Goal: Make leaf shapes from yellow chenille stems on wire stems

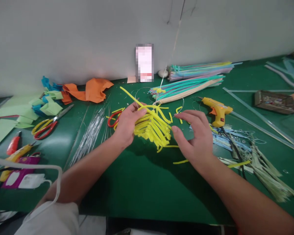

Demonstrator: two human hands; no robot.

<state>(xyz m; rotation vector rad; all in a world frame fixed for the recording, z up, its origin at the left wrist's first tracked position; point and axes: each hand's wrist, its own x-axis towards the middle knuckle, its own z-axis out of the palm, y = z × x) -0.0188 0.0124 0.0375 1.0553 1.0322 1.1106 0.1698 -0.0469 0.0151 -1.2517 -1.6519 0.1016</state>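
Observation:
My left hand [128, 125] is closed on a leaf-shaped piece made of yellow pipe cleaners [153, 127], held above the green table. Its ribs slant off a central stem, and one long strand sticks out to the upper left. My right hand [196, 133] is at the piece's right edge, thumb and forefinger apart, with a thin wire near the fingertips. Whether those fingers touch the wire is too fine to make out. Red-handled scissors [114, 118] lie partly hidden behind my left hand. Short yellow cuttings [178, 112] are scattered around the piece.
Bundled pastel pipe cleaners [193, 86] lie at the back, near a propped phone [144, 62]. A yellow glue gun [218, 111] rests to the right. Silver wires [90, 137], more scissors [51, 124] and orange paper [95, 89] lie leftward. A white cable [39, 166] crosses the left foreground.

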